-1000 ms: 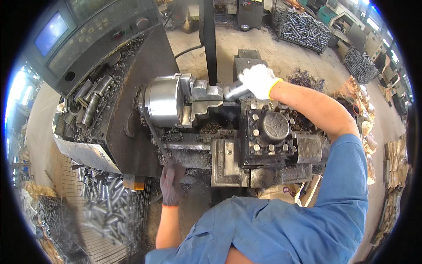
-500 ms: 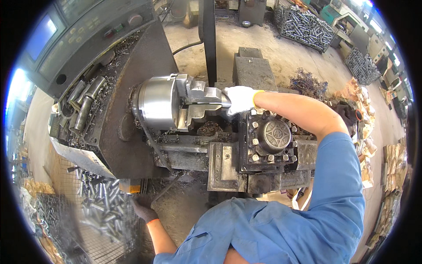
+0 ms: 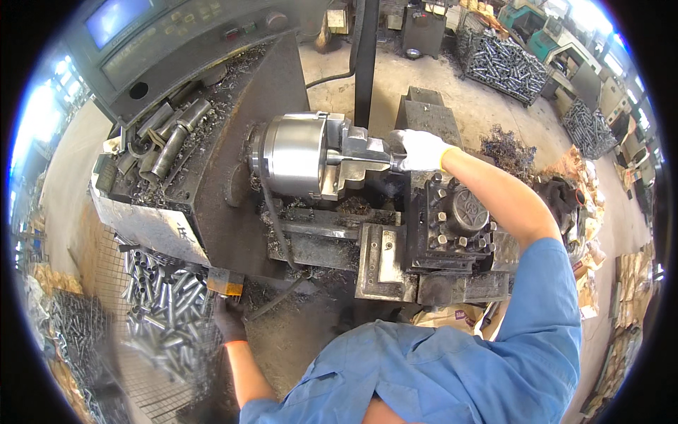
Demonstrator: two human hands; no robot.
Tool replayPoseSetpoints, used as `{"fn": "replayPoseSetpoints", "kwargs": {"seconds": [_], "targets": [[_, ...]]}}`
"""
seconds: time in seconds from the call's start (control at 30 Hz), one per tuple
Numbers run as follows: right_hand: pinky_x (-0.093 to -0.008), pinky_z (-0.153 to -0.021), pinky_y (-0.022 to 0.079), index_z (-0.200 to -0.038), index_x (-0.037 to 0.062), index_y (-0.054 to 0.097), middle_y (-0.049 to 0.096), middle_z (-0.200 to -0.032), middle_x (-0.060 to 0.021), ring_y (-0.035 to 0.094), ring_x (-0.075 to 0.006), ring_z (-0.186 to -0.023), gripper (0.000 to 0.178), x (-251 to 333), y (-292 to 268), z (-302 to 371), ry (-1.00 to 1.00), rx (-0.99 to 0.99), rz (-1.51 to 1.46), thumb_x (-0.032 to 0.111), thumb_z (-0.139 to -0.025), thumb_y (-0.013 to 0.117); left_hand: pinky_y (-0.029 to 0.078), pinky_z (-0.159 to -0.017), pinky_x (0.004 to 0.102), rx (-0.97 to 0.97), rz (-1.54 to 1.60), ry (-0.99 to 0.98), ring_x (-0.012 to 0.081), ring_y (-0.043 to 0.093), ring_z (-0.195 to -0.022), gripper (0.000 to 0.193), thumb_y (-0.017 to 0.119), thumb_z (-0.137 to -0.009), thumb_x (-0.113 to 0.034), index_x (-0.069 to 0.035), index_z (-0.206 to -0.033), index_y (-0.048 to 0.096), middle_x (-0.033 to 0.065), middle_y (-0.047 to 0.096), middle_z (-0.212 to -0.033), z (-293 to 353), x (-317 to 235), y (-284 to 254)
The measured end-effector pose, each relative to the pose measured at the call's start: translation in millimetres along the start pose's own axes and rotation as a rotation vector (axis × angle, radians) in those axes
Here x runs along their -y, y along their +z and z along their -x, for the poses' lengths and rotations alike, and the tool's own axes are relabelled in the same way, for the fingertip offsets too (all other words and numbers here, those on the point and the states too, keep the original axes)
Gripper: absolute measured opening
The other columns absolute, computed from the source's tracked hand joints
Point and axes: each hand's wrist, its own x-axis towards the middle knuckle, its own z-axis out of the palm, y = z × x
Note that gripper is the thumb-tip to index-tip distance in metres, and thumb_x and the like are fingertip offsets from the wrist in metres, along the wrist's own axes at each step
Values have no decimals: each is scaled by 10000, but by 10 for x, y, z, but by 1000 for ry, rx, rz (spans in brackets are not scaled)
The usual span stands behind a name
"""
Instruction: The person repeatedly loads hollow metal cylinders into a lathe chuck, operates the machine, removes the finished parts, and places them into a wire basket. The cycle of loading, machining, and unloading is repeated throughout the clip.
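My right hand [image 3: 418,150], in a white glove, is closed around the end of a shiny metal workpiece [image 3: 397,162]. That piece sits at the jaws [image 3: 364,146] of a lathe chuck [image 3: 293,155]; how far it runs in between them is hidden. My left hand [image 3: 229,322], in a dark glove with an orange cuff, is low on the left, beside a small box with a yellow edge [image 3: 224,284] beneath the machine. Its fingertips reach up against or just under the box, and their grip is too dark to make out.
A square tool post [image 3: 452,219] with bolts stands right of the chuck, below my right forearm. Metal tubes fill a wire basket [image 3: 120,353] at lower left. More tubes and chips lie on the machine ledge [image 3: 233,141] under a control panel [image 3: 191,42]. Tangled swarf [image 3: 507,147] lies farther right.
The whole view has shifted, so the machine appears farther right. My left hand has moved up closer to the yellow-edged box. My right hand stays at the chuck jaws.
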Motion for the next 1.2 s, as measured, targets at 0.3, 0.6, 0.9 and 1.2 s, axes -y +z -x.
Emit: {"fn": "replayPoseSetpoints", "kwargs": {"seconds": [0.3,0.6,0.9,1.2], "targets": [[-378,-951,610,-1288,16,725,776,-1161,-147,756,-231,-1060,473,1115,58,2068,-161,-445,-659,255,-886,796,503,-1117,446,-315,-627,896,337,623,-1275,554,670,-1064,-291,64,-1472,550,189,632,-1406,564,-391,588],[-354,-877,619,-1294,69,725,769,-1168,-146,769,-259,-988,399,1122,775,2706,89,-237,-785,143,-907,790,561,-933,565,-23,-1188,1642,426,727,-1094,764,636,-1002,-328,-102,-1656,312,252,721,-1232,573,-2282,4211],[-395,-1001,576,-1333,63,725,765,-1233,-178,741,-315,-1118,430,940,1200,2876,158,13,-896,215,-932,745,575,-965,565,-118,-1375,1519,451,749,-1089,841,631,-1012,-384,-175,-1713,216,282,741,-1244,534,-2262,4821],[-333,-965,594,-1350,30,705,773,-1226,-145,753,-203,-1062,431,1537,1884,2185,-245,442,-893,202,-960,768,572,-878,550,386,-1481,261,416,730,-1065,450,610,-991,-497,-144,-1257,695,177,760,-1171,2042,1128,367]]}}
